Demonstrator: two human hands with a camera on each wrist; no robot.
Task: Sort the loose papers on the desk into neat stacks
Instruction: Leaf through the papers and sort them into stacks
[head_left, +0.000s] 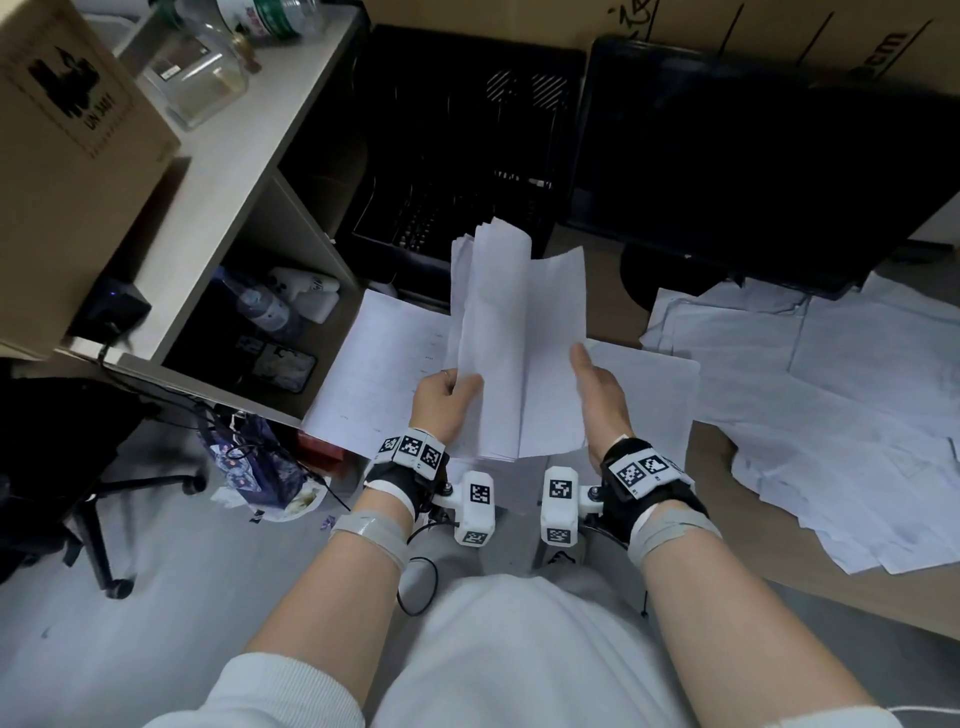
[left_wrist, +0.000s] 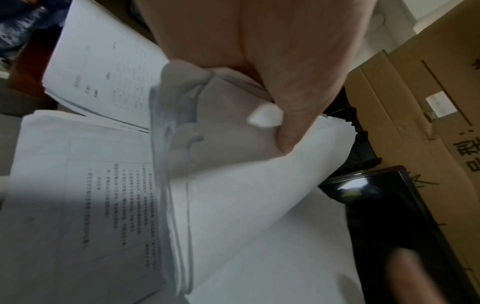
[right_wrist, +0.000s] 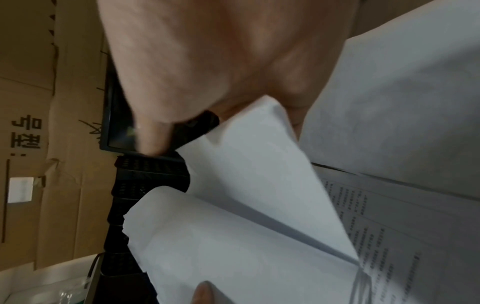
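My left hand (head_left: 447, 397) grips the lower left edge of a bundle of white papers (head_left: 493, 338), held upright above the desk's front edge. In the left wrist view its thumb (left_wrist: 293, 123) presses on the bundle (left_wrist: 233, 205). The front sheet (head_left: 553, 338) is peeled to the right. My right hand (head_left: 597, 387) holds its right edge, thumb on top and fingers hidden behind. A neat printed stack (head_left: 374, 364) lies on the desk to the left and another stack (head_left: 654, 384) lies under my right hand. Loose sheets (head_left: 831, 405) sprawl over the right of the desk.
A black mesh tray (head_left: 457, 156) and a dark monitor (head_left: 753, 156) stand behind the papers, with cardboard boxes (left_wrist: 415, 102) beyond. A shelf unit (head_left: 249, 156) with bottles and a box rises at left. An office chair (head_left: 78, 493) stands on the floor.
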